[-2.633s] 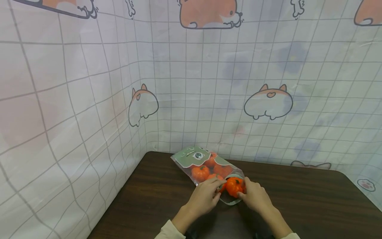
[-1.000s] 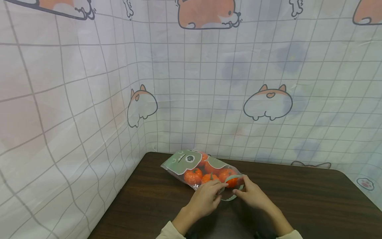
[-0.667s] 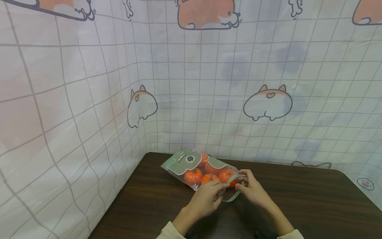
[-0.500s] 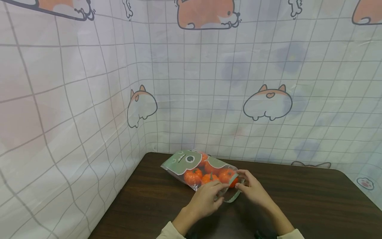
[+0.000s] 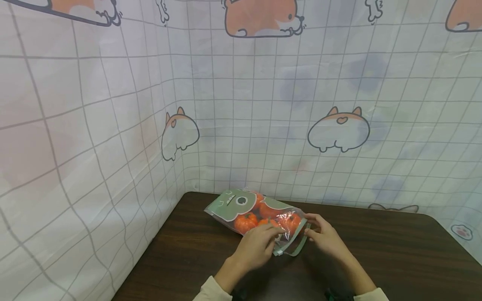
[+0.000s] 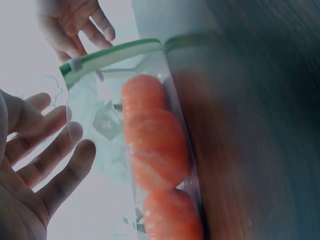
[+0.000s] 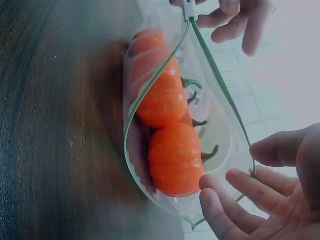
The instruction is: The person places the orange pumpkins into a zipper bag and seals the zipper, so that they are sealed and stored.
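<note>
A clear zip bag [image 5: 288, 238] with a green cartoon print lies on the table, its mouth toward me. Several small orange pumpkins [image 7: 176, 159] with green stems sit inside it. The green-edged mouth gapes in the right wrist view, with a white slider [image 7: 190, 10] at one end. My right hand [image 5: 327, 240] pinches the rim at the mouth's right end, thumb on one side and fingers on the other. My left hand [image 5: 256, 246] is over the bag's near left side, and the left wrist view shows its fingers [image 6: 50, 155] relaxed and spread beside the plastic.
The dark wooden table [image 5: 376, 246] extends to both sides of the bag. A white grid-patterned cloth [image 5: 263, 125] with cartoon dogs hangs along the back and left edges.
A pumpkin at the mouth between both hands is now inside the bag. The upper rim has flattened toward me, showing the slider. My left hand has let go of the rim.
</note>
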Demonstrator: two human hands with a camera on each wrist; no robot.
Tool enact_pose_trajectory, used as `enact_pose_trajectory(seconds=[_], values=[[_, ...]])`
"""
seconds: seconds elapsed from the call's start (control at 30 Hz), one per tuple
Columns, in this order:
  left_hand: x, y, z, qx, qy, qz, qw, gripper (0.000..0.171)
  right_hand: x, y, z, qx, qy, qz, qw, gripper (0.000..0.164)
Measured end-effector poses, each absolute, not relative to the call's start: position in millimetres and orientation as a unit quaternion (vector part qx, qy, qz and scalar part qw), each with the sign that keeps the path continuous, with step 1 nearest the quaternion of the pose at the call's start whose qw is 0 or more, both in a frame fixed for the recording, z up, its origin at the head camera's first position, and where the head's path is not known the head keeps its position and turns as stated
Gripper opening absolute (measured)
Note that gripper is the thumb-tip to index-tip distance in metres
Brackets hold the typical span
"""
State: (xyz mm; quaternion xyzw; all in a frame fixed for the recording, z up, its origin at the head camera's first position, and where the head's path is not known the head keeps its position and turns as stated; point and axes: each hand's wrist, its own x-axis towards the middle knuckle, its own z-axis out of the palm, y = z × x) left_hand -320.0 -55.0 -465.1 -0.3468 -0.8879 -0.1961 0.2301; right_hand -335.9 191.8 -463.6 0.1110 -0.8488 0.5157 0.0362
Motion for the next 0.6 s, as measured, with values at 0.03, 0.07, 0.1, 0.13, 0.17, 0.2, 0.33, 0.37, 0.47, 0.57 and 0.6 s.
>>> enact_pose_trajectory(seconds=[0.03, 0.07, 0.1, 0.13, 0.17, 0.2, 0.33, 0.37, 0.47, 0.57, 0.6], values=[[-321, -56, -465, -0.343, -0.889, -0.189, 0.236, 0.037, -336, 193, -464, 0.109, -0.849, 0.516, 0.036, 0.048], [-321, -56, -465, -0.339, -0.891, -0.182, 0.241, 0.040, -337, 193, -464, 0.107, -0.849, 0.516, 0.036, 0.048], [-322, -57, -465, -0.339, -0.891, -0.175, 0.247, 0.043, -337, 194, -465, 0.106, -0.851, 0.514, 0.036, 0.048], [-322, -58, -466, -0.339, -0.891, -0.167, 0.252, 0.046, -338, 195, -465, 0.104, -0.851, 0.513, 0.037, 0.047], [-323, -59, -466, -0.339, -0.891, -0.158, 0.258, 0.047, -339, 196, -466, 0.103, -0.853, 0.511, 0.038, 0.047], [-324, -59, -466, -0.341, -0.890, -0.148, 0.262, 0.048, -339, 197, -466, 0.101, -0.854, 0.510, 0.040, 0.047], [-326, -62, -469, -0.353, -0.891, -0.113, 0.264, 0.042, -340, 201, -466, 0.103, -0.856, 0.505, 0.040, 0.048], [-326, -62, -469, -0.354, -0.891, -0.106, 0.263, 0.039, -341, 201, -467, 0.102, -0.856, 0.505, 0.040, 0.048], [-327, -62, -472, -0.359, -0.892, -0.091, 0.258, 0.028, -341, 203, -467, 0.098, -0.854, 0.509, 0.034, 0.049], [-327, -60, -474, -0.366, -0.892, -0.084, 0.253, 0.019, -341, 206, -466, 0.095, -0.854, 0.510, 0.028, 0.049], [-326, -59, -475, -0.368, -0.892, -0.083, 0.250, 0.017, -341, 206, -466, 0.095, -0.855, 0.510, 0.025, 0.049]])
